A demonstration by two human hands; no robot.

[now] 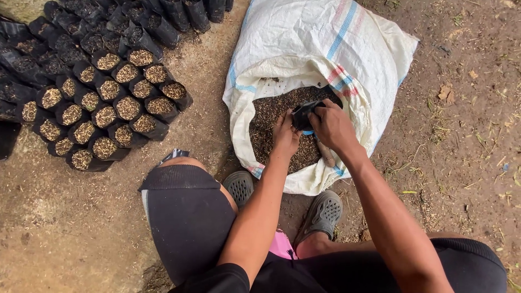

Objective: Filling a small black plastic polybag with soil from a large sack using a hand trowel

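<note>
A white woven sack [304,49] with blue and red stripes lies open on the ground, filled with dark brown husk mix [268,116]. Both my hands are inside its mouth. My right hand [332,126] grips a small black plastic nursery bag [304,114] from the right. My left hand [284,133] holds the bag's left edge, just above the mix. A small blue object shows under the bag; what it is I cannot tell.
Several filled black nursery bags [108,103] stand packed in rows at the upper left on pale ground. My feet in grey clogs [323,212] sit at the sack's near edge. Bare brown soil [467,135] with dry leaves lies to the right.
</note>
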